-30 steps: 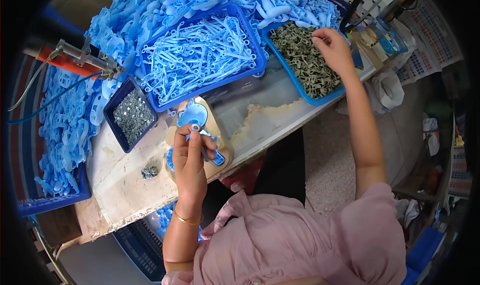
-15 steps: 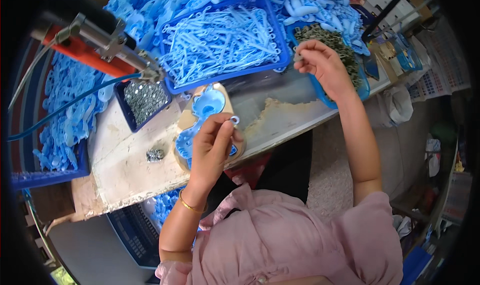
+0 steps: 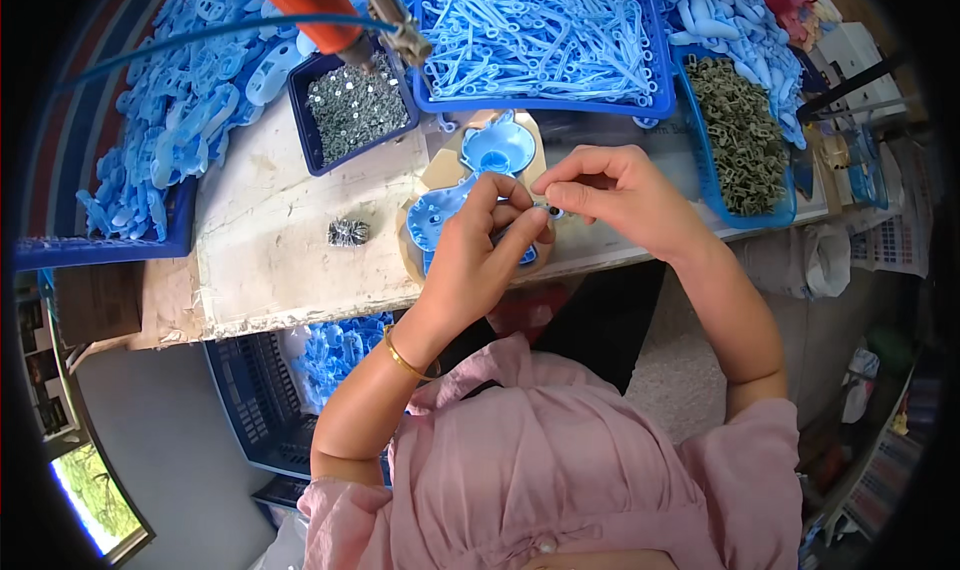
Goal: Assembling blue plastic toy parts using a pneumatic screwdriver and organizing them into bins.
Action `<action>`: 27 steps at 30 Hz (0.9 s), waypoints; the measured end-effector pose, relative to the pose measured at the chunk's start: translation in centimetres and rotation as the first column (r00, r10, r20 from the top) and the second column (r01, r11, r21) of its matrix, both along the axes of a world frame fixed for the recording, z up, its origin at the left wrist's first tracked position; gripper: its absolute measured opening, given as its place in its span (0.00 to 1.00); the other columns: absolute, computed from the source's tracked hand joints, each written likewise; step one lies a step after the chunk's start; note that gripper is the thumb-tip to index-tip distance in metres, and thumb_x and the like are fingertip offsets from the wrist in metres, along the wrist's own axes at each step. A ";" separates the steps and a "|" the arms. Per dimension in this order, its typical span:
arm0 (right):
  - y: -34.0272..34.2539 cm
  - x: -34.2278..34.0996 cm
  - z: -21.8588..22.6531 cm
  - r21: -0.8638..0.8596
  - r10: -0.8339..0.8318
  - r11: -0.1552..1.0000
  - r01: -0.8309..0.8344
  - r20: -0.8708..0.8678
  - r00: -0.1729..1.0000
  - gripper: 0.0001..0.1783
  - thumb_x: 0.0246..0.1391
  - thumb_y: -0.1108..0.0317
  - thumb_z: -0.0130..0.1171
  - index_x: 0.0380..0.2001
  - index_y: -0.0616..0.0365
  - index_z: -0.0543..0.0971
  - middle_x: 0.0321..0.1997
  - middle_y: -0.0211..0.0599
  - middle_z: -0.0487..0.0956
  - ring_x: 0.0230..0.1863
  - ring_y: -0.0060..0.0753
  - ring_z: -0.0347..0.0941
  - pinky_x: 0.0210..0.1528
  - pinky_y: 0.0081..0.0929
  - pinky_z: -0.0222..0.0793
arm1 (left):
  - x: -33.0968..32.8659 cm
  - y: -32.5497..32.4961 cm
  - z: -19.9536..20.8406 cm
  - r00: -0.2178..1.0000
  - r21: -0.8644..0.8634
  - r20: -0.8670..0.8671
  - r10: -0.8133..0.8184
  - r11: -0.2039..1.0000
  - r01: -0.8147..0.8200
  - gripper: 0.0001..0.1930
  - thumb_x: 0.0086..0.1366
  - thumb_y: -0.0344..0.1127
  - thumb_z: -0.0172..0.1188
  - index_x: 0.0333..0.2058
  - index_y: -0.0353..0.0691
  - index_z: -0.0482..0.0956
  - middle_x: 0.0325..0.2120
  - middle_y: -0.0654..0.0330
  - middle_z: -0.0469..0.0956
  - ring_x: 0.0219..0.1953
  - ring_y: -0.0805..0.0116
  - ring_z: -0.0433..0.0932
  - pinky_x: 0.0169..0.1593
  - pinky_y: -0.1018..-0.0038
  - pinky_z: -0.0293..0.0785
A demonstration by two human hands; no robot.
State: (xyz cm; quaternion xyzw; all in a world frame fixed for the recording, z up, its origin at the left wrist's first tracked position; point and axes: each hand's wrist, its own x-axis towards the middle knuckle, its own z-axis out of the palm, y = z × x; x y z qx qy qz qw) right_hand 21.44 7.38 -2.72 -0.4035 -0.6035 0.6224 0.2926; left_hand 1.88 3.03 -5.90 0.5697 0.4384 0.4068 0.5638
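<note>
My left hand is closed in a pinch around a small blue ring-ended plastic piece; its ring end, with a dark centre, sticks out past the fingertips. Against it my right hand brings thumb and forefinger together, the fingertips touching or nearly touching the ring. Whatever sits in the right pinch is mostly hidden. Under and behind the left hand lies a wooden fixture, carrying a blue moulded shell with a round cup at its far end.
Ring-ended blue rods fill a blue tray at the back. Right of it stands a bin of grey-brown metal clips. A dark bin holds small metal parts, below an orange power tool. Metal pieces form a cluster on the table.
My right hand has come from the clip bin, with a small greyish piece in its pinch, leftward to the left hand. The left hand still holds the ring-ended piece. The view has shifted.
</note>
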 end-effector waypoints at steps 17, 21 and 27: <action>0.4 0.0 -0.1 -0.127 0.045 0.991 -0.042 0.023 0.999 0.08 0.56 0.69 0.61 0.35 0.63 0.82 0.26 0.26 0.78 0.26 0.14 0.69 0.28 0.15 0.65 | -0.2 -0.6 0.8 0.940 0.199 -0.332 0.073 0.980 -0.006 0.11 0.64 0.34 0.59 0.41 0.36 0.71 0.27 0.50 0.81 0.29 0.52 0.81 0.32 0.70 0.74; -0.1 -0.2 -0.3 0.001 0.008 1.000 -0.009 0.144 0.990 0.07 0.57 0.69 0.61 0.34 0.63 0.82 0.26 0.26 0.78 0.26 0.14 0.69 0.29 0.15 0.66 | -0.4 -0.8 0.4 0.896 0.283 -0.436 0.086 0.958 0.045 0.09 0.65 0.34 0.57 0.41 0.36 0.73 0.27 0.50 0.80 0.29 0.53 0.80 0.33 0.69 0.73; -0.4 -0.9 -1.3 -0.003 0.150 0.989 -0.150 -0.067 0.986 0.09 0.56 0.70 0.61 0.39 0.61 0.80 0.32 0.25 0.78 0.33 0.15 0.71 0.35 0.17 0.67 | -1.5 -0.7 0.0 0.939 0.195 -0.341 0.036 0.980 0.033 0.08 0.64 0.34 0.59 0.38 0.35 0.77 0.24 0.52 0.78 0.28 0.55 0.77 0.34 0.66 0.72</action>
